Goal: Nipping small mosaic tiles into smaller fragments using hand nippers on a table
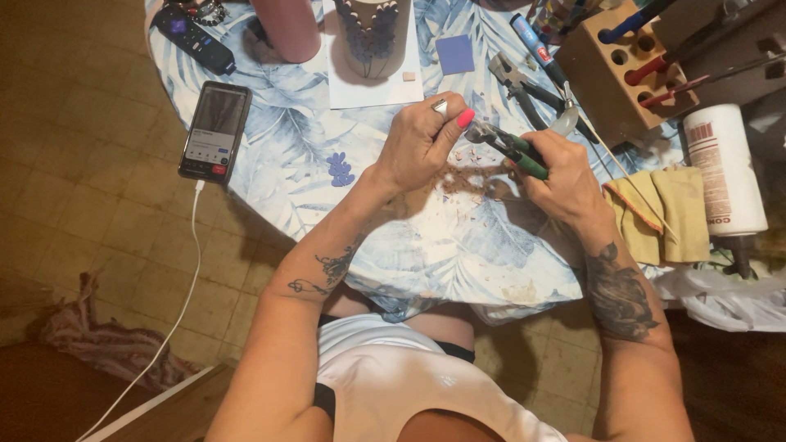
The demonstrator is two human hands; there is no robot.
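Two hands meeting, right hand (565, 176) closed around green-handled nippers (512, 147), left hand (422, 143) pinching

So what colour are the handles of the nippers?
Green handles, held in the right hand; head view.

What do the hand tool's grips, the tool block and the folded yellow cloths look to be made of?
Nippers in the right hand: green grips look like matte rubber or plastic over dark metal. Tool block: unfinished light wood with drilled holes. Yellow cloths: soft woven fabric, stitched edges, probably cotton or microfibre.

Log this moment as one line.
left hand: pinching small piece | right hand: gripping green-handled nippers | chips on tablecloth
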